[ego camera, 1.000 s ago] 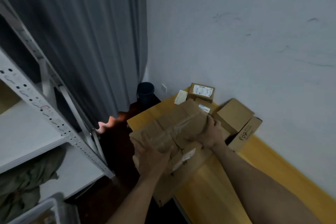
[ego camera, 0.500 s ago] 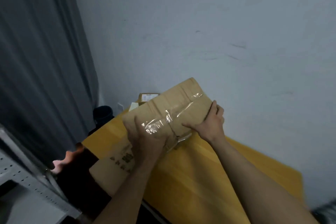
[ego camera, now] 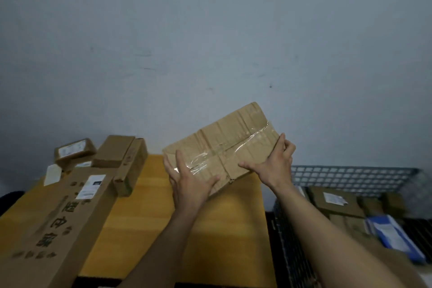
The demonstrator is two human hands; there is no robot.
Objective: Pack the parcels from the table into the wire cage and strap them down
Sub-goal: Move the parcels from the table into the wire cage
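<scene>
A taped brown cardboard parcel [ego camera: 230,140] is held in the air above the far edge of the yellow wooden table [ego camera: 154,206]. My left hand [ego camera: 188,181] holds its near left corner, fingers spread over the tape. My right hand [ego camera: 274,162] grips its right end, fingers curled round the edge. The wire cage [ego camera: 350,176] stands to the right of the table with several parcels inside, one of them blue and white [ego camera: 392,237].
A long printed carton [ego camera: 63,222] lies along the table's left side. Behind it are a tall narrow box [ego camera: 121,154] and a small labelled box [ego camera: 74,152]. A pale wall runs close behind the table and cage.
The view has swung right, so the curtain and shelf are gone and the cage has come into view. The parcel has been lifted off the table and carried right, still in both hands.
</scene>
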